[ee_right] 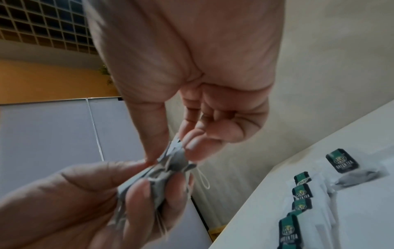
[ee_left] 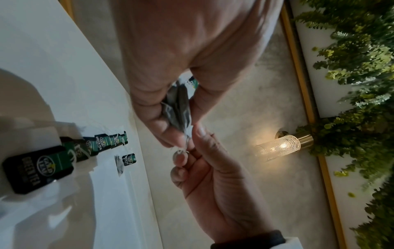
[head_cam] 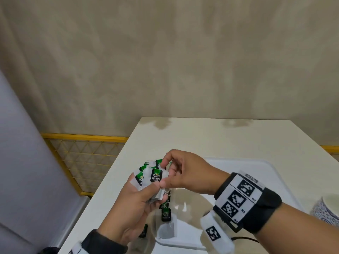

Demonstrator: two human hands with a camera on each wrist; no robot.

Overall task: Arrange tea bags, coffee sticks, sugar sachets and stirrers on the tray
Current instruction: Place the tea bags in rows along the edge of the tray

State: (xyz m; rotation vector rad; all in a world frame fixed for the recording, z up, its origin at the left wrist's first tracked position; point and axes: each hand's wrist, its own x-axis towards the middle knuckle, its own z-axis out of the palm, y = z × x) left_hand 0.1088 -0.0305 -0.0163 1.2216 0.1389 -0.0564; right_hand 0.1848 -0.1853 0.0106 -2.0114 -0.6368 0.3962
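My left hand (head_cam: 156,191) grips a fanned bunch of green tea bags (head_cam: 156,176) with black-and-green tags, above the left end of the white tray (head_cam: 266,163). My right hand (head_cam: 165,173) reaches in from the right and pinches one bag of the bunch between thumb and fingertips. The right wrist view shows that pinch on the grey paper bags (ee_right: 172,161), with a string loop hanging below. Several more tea bags (head_cam: 166,215) lie in a row on the tray's left part, also visible as tea bags (ee_right: 301,192) and tea bags (ee_left: 100,143). No coffee sticks, sugar sachets or stirrers are in view.
The tray lies on a white table (head_cam: 201,136) set against a beige wall. A patterned blue-and-white cup (head_cam: 328,208) stands at the right edge. A yellow mesh rail (head_cam: 82,158) and a grey panel are left of the table. A lit wall lamp (ee_left: 277,148) shows beyond the hands.
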